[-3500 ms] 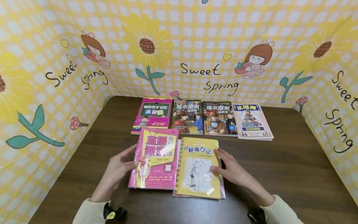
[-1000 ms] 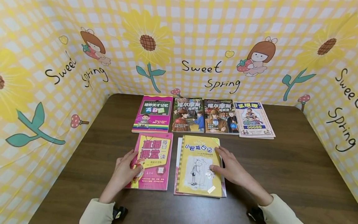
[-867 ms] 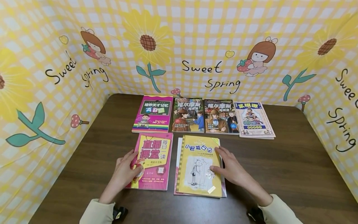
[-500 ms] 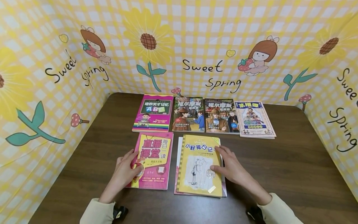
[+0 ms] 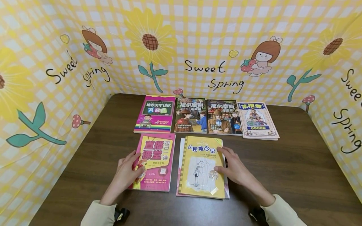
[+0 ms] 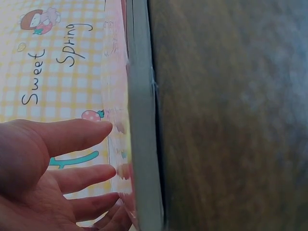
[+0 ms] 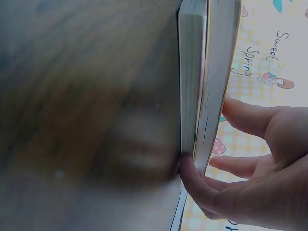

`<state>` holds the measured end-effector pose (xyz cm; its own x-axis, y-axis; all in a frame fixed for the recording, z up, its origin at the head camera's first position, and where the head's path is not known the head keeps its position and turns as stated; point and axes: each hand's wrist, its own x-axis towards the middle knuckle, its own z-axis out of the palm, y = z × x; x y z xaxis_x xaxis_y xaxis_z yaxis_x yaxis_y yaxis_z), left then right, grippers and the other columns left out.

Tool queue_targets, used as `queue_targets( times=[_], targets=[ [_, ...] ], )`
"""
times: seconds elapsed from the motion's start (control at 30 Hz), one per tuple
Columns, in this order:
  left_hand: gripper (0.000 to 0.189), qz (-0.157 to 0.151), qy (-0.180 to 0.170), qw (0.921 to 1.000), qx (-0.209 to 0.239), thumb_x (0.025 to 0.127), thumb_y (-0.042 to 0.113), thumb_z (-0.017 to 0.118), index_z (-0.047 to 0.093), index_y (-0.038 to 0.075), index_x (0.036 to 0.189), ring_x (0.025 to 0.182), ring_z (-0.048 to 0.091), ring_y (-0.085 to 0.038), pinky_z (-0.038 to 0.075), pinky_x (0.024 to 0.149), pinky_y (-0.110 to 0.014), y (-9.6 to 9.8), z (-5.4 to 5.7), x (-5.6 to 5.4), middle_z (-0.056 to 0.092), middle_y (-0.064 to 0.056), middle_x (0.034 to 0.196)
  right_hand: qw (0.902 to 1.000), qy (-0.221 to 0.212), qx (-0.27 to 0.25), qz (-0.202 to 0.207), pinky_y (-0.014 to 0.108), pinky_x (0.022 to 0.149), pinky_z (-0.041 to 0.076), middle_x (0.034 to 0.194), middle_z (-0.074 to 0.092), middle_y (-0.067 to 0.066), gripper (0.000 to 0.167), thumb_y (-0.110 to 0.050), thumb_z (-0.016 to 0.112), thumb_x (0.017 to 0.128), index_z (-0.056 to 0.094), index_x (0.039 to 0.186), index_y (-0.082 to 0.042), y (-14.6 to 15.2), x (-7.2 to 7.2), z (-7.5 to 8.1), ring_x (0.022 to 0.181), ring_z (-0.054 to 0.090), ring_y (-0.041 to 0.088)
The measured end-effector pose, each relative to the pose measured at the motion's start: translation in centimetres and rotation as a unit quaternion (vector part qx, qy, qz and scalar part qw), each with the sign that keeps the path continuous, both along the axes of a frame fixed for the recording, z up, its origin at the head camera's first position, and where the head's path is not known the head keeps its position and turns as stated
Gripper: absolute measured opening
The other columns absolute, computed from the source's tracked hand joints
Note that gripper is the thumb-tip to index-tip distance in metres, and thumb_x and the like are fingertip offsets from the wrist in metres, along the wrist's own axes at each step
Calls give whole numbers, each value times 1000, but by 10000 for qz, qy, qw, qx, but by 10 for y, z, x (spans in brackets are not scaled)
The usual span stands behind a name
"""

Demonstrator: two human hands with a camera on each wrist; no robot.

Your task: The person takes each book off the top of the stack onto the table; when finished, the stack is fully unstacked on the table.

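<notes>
A pink book (image 5: 156,157) with a yellow panel lies flat on the table's near half. My left hand (image 5: 125,169) rests on its left side, fingers fairly straight; the left wrist view has thumb and fingertips touching the cover over the pale page edge. To the right lies a yellow book (image 5: 202,169) with a cartoon figure, stacked on another book (image 7: 192,82) that juts out slightly. My right hand (image 5: 236,169) is at the stack's right edge. Its thumb rests on the yellow cover; one finger reaches down the page edges, in the right wrist view.
A row of books stands behind: a pink ABC book (image 5: 155,114), a dark book with two figures (image 5: 190,116), a similar dark book (image 5: 223,117), and a white-bordered book (image 5: 257,121). All lie on a brown table (image 5: 297,175) enclosed by checked cloth (image 5: 195,37).
The pink book has moved left with my left hand, away from the yellow stack, and lies still. Lately my right thumb has shifted slightly right on the yellow cover.
</notes>
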<state>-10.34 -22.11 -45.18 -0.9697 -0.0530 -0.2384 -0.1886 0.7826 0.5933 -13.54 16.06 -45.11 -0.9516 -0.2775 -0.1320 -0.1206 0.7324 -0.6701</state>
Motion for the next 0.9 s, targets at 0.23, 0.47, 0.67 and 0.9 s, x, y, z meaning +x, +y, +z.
queue_targets(
  times=[0.23, 0.47, 0.67, 0.9],
  targets=[
    [65, -18, 19, 10000, 22, 88, 20, 66, 40, -2, 144, 123, 27, -40, 40, 94, -57, 0, 1, 0, 25, -25, 152, 10000, 12, -31, 28, 61, 100, 37, 149, 32, 24, 74, -15, 75, 84, 38, 146, -3, 2, -1, 0, 132, 34, 44],
    [64, -35, 81, 10000, -2, 89, 19, 65, 40, -2, 144, 123, 27, -40, 40, 94, -57, 0, 1, -1, 25, -25, 152, 10000, -55, -55, -6, 59, 98, 41, 148, 32, 24, 75, -14, 76, 83, 37, 147, -5, 2, -2, 2, 130, 37, 43],
    [63, -38, 78, 10000, 32, 89, 19, 65, 40, -2, 143, 123, 28, -40, 39, 94, -57, 0, 2, -1, 25, -26, 152, 10000, -18, -39, 32, 55, 94, 45, 147, 33, 24, 76, -19, 76, 83, 37, 146, -4, 4, -3, -1, 126, 42, 40],
    [62, -43, 102, 9999, 26, 89, 19, 64, 40, -3, 143, 122, 28, -40, 40, 93, -57, -1, 1, -1, 25, -26, 152, 9999, 77, -61, 76, 60, 100, 38, 147, 33, 25, 81, -30, 78, 82, 37, 146, -1, 4, -3, -4, 129, 37, 44]
  ],
)
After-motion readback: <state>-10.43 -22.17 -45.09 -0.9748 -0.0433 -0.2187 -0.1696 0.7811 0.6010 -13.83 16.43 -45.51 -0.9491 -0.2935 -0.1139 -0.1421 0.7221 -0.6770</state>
